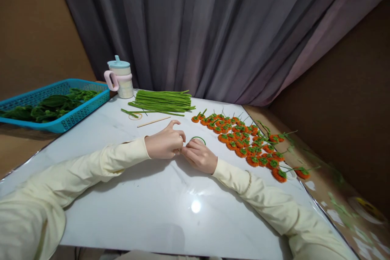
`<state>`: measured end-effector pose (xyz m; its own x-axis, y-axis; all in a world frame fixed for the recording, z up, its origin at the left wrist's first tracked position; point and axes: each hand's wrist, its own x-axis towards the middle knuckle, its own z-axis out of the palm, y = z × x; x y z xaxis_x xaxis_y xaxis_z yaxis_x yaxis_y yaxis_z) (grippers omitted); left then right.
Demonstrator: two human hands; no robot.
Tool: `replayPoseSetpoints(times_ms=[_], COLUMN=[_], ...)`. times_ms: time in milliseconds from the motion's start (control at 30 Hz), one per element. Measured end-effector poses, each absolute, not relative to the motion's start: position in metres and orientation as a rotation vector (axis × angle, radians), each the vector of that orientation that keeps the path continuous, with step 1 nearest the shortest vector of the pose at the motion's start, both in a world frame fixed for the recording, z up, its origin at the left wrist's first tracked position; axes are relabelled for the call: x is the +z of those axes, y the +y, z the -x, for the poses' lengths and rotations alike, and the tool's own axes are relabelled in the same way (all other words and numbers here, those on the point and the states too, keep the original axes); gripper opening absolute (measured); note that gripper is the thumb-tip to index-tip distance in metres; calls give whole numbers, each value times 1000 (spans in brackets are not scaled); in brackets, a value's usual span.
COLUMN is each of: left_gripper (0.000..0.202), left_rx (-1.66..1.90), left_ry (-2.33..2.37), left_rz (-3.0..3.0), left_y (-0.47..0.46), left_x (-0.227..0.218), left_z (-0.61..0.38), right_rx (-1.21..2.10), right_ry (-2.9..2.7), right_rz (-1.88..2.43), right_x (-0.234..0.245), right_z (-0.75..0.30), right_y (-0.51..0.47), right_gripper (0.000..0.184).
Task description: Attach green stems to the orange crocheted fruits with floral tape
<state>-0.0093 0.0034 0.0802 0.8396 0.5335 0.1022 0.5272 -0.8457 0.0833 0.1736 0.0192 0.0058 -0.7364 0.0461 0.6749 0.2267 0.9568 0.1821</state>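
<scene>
My left hand [166,143] and my right hand [199,155] meet at the middle of a white marble table [158,207], fingertips pinched together. What they pinch is too small to name. A green ring-shaped roll [198,139] lies just behind my right hand. A bundle of green stems [163,101] lies at the back of the table. Several orange crocheted flowers with green centres [243,140] are spread in rows to the right of my hands. Both arms wear cream sleeves.
A blue basket [76,115] of green leaves sits at the left edge. A pink-handled lidded cup [120,77] stands behind the stems. A thin wooden stick [154,121] and a small ring [135,116] lie near the stems. Grey curtains hang behind.
</scene>
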Motion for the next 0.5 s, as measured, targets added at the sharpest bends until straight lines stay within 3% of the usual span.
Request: replayPoseSetpoints(times_ms=[333, 500], left_gripper=[14, 20], left_rx=[172, 223], left_ry=[1030, 970], left_rz=[-2994, -3125], left_y=[7, 5], left_x=[70, 69], left_z=[9, 5], right_rx=[-482, -441], right_ry=[-2390, -2378], right_rz=[166, 211], right_x=[3, 4], right_z=[-175, -173], right_y=[24, 24], right_gripper=[17, 16])
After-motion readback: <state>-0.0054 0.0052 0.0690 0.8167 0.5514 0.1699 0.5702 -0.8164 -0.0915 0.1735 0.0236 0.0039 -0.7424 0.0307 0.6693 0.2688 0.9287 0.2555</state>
